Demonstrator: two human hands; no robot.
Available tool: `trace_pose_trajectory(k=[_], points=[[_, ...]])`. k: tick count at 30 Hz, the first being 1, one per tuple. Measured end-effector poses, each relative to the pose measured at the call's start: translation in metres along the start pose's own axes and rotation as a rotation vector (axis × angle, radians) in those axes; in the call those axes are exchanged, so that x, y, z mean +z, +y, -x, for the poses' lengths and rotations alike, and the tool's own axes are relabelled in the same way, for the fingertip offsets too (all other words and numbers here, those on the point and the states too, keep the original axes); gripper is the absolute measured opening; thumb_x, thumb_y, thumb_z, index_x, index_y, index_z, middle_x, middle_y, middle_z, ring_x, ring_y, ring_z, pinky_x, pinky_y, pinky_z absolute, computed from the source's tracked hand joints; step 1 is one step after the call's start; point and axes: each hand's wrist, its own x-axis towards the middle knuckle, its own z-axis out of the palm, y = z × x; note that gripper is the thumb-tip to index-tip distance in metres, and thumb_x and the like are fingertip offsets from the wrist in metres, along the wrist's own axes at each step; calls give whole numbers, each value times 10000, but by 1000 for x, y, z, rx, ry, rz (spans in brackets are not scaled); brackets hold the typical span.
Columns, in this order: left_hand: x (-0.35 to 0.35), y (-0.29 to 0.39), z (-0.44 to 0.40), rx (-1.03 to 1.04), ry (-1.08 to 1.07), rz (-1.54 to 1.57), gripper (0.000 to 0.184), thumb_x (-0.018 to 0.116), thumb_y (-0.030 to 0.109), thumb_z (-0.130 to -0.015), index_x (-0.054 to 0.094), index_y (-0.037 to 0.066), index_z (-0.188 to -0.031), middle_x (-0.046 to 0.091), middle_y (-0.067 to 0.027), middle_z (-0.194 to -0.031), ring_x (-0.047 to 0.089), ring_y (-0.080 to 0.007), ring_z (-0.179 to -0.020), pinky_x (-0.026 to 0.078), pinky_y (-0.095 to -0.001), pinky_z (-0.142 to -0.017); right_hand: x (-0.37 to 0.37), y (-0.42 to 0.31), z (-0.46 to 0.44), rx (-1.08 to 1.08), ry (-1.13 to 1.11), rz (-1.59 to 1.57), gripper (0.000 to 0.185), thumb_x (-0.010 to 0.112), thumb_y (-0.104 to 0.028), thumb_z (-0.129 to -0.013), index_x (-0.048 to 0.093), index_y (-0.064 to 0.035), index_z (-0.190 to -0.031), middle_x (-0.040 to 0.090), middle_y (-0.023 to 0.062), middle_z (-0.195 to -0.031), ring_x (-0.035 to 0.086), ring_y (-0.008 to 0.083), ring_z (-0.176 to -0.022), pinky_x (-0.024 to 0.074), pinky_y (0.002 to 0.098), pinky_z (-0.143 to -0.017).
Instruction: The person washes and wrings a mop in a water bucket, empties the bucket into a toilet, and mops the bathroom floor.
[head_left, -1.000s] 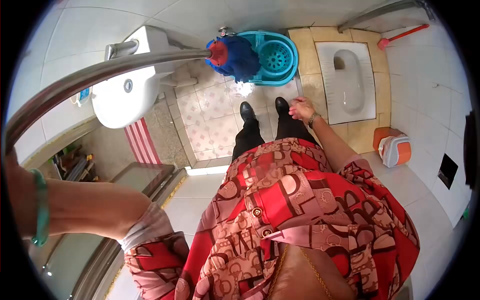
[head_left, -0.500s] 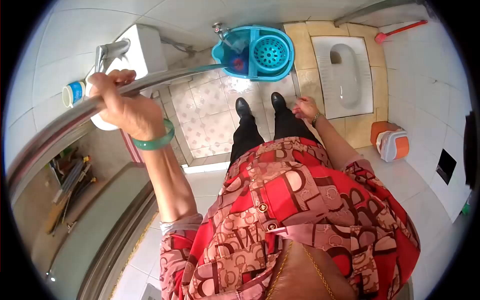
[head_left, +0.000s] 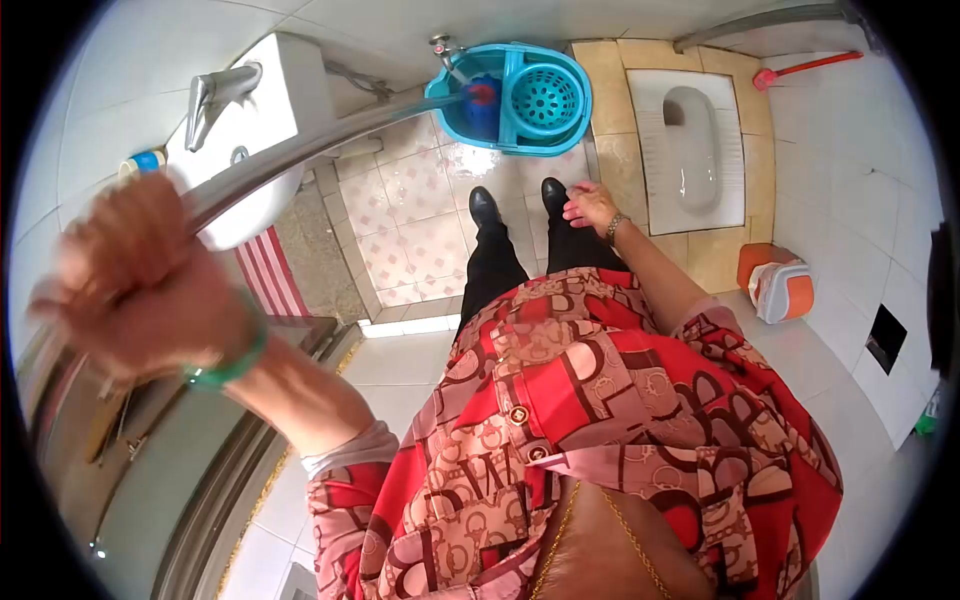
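My left hand (head_left: 150, 275), with a green bangle at its wrist, is wrapped round the metal handle of a mop (head_left: 330, 137); motion blurs the fingers. The handle slants down to the left compartment of a turquoise bucket (head_left: 555, 150), where a blue mop end with a red centre shows. A round wringer basket (head_left: 545, 103) fills the bucket's right side. My right hand (head_left: 592, 208) hangs beside my leg with loosely bent fingers apart and nothing in them.
A white sink (head_left: 262, 125) with a metal tap stands at the left, and a wall tap (head_left: 440, 46) is beside the bucket. A squat toilet (head_left: 690, 190) lies right of my feet. Near the right wall are an orange-and-white bin (head_left: 785, 290) and a red brush (head_left: 810, 67).
My left hand has moved down and left in view, with the mop handle still in it. More blue shows in the bucket. My right hand has shifted slightly left and up.
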Motion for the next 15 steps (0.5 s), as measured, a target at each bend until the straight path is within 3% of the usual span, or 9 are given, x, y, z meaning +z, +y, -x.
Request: trace_pose_trajectory(k=[2,4,5,8,9,10,11,12,15], points=[[15,-67,36,-49,83,-314,445,307,317,-879,311,111,-485,315,8,-427,242,-95,-381,201,-247,-364,-1,5,1,17,-5,-3,182,482,-196,-839,521,-48,-936,574,73,-729,577,151,-562,487,282,-469],[10,-143,85,-197,328,-261,322,423,173,-857,420,46,-561,442,-40,-469,375,-102,-418,311,-229,-417,-4,11,4,18,-20,10,177,484,-183,-840,523,-45,-944,572,75,-726,575,150,-567,485,291,-466],[15,-140,85,-239,383,-235,338,399,157,-855,361,56,-534,352,-37,-452,340,-140,-434,329,-284,-456,-5,9,2,10,-11,10,177,484,-183,-840,523,-45,-944,572,75,-726,575,150,-567,485,291,-466],[17,-119,64,-309,378,-173,366,412,180,-846,379,54,-505,410,-64,-462,373,-149,-445,339,-280,-483,-6,7,4,22,-54,56,289,497,-212,-843,455,-54,-1082,577,113,-814,582,163,-611,495,281,-500],[17,-106,50,-224,399,-309,384,428,232,-835,406,46,-500,433,-78,-463,380,-155,-445,337,-278,-486,-6,0,2,7,-58,44,291,501,-215,-841,457,-50,-1077,575,114,-819,582,161,-612,496,278,-501],[10,-94,34,-120,303,-95,380,408,221,-845,398,65,-498,436,-53,-446,357,-113,-403,300,-241,-418,-9,2,6,11,-57,29,293,505,-218,-838,460,-47,-1071,574,114,-823,582,159,-613,497,275,-502],[20,-71,18,-128,349,-261,381,405,225,-835,373,75,-486,378,-35,-425,309,-113,-392,271,-239,-415,-13,4,8,16,-55,22,295,510,-221,-836,462,-43,-1066,572,115,-828,582,156,-614,497,272,-502],[19,-55,2,-153,262,-30,392,411,240,-829,363,84,-473,304,-12,-406,253,-110,-383,235,-248,-408,-14,5,5,7,-53,14,296,509,-222,-838,458,-47,-1070,568,114,-837,583,157,-615,498,271,-503],[22,-52,-3,-111,205,-74,403,453,251,-819,338,96,-465,266,1,-404,244,-105,-391,213,-243,-419,-16,12,-4,16,1,-19,287,508,-225,-841,458,-50,-1063,565,108,-828,582,156,-612,495,268,-498]])
